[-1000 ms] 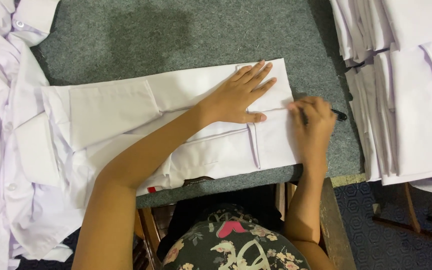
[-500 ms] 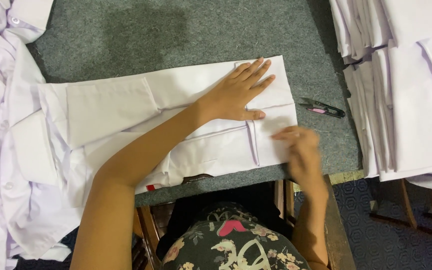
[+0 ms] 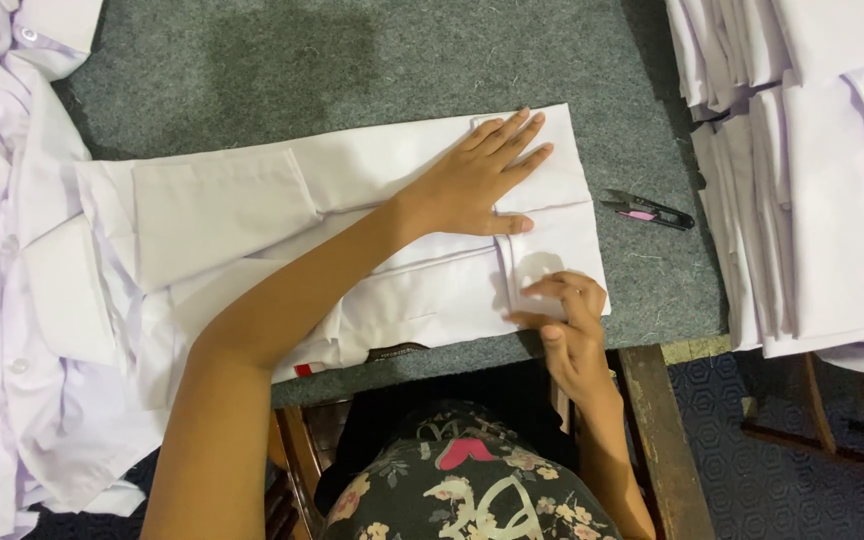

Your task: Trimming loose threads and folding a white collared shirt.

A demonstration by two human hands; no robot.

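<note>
Since the earlier frames, the right hand point(image 3: 564, 318) had released the thread snips point(image 3: 647, 209), left on the grey table point(image 3: 352, 60), and come onto the white shirt point(image 3: 352, 220), fingers pinching its right-end fold. The left hand point(image 3: 482, 180) lay flat, open, pressing. The shirt lay partly folded, long axis left–right, unfolded bulk to the left; folding appeared unfinished.

A white folded shirt point(image 3: 352, 230) lies flat on grey felt, its sleeve end creased under the palm and pinched at the near edge.
</note>
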